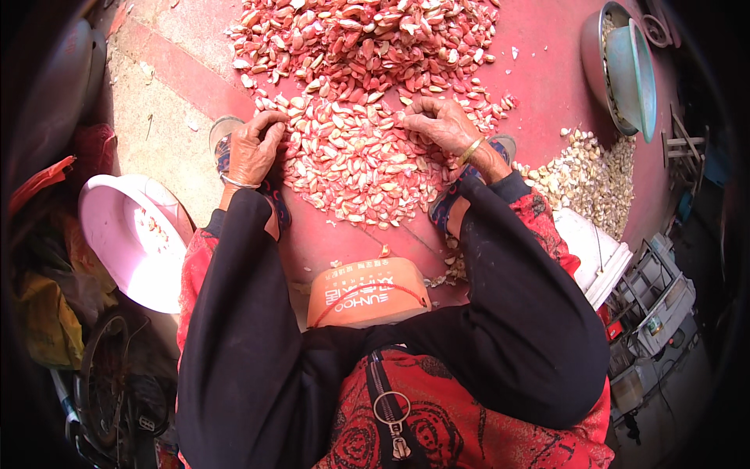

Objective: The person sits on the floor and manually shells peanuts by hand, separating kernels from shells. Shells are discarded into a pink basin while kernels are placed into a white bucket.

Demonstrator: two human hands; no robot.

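In front of me, a spread of garlic cloves (357, 158) in pinkish skins lies on the red floor between my feet. At its left edge is my left hand (253, 146), fingers curled and thumb close to the forefinger; anything between them is hidden. My right hand (442, 126) hovers over the right side of the cloves, thumb and forefinger nearly together. A small pale bit shows by its fingertips, but whether it is gripped is unclear. Farther out, a higher heap of reddish cloves (363, 47) adjoins the spread.
A pink basin (111, 228) with a few small bits stands left. At right are a metal basin (592, 64), a teal basin (636, 76), a pile of paler cloves (592, 176) and a white bucket (577, 243). An orange container (366, 302) bearing writing sits between my legs.
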